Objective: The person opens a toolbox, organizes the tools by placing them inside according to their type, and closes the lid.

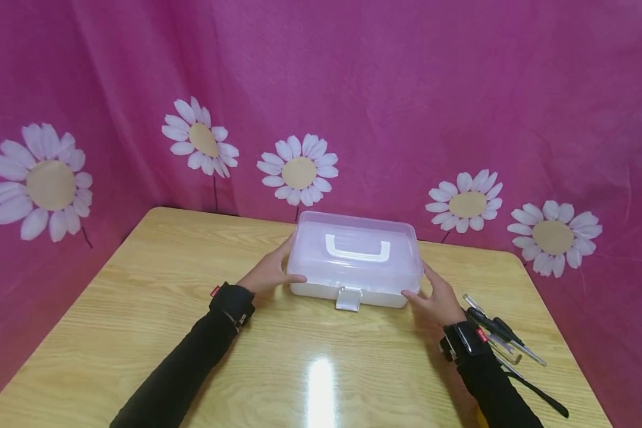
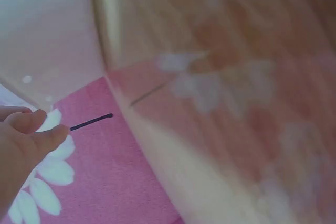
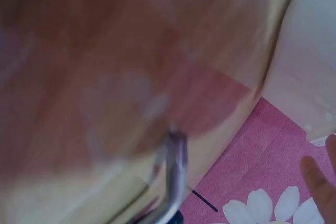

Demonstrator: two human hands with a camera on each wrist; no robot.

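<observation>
A translucent plastic storage box [image 1: 348, 270] with a white base, a white carry handle [image 1: 357, 254] on its lid and a front latch [image 1: 349, 299] sits near the back of the table. The lid lies down on the base; the latch flap sticks out toward the front. My left hand [image 1: 267, 270] holds the box's left end, thumb along the front, other fingers mostly hidden beside it. At the opposite end my right hand [image 1: 437, 300] holds it the same way. Both wrist views show only fingertips close to the pale box wall [image 2: 47, 35].
Right of my right forearm lie several hand tools: black-handled screwdrivers [image 1: 494, 327], a small wrench [image 1: 502, 343], a bent hex key [image 1: 516, 359] and a black-handled tool [image 1: 543, 395]. Something yellow [image 1: 481, 418] shows partly under the sleeve. A pink flowered curtain [image 1: 374, 119] hangs behind the wooden table [image 1: 257, 368].
</observation>
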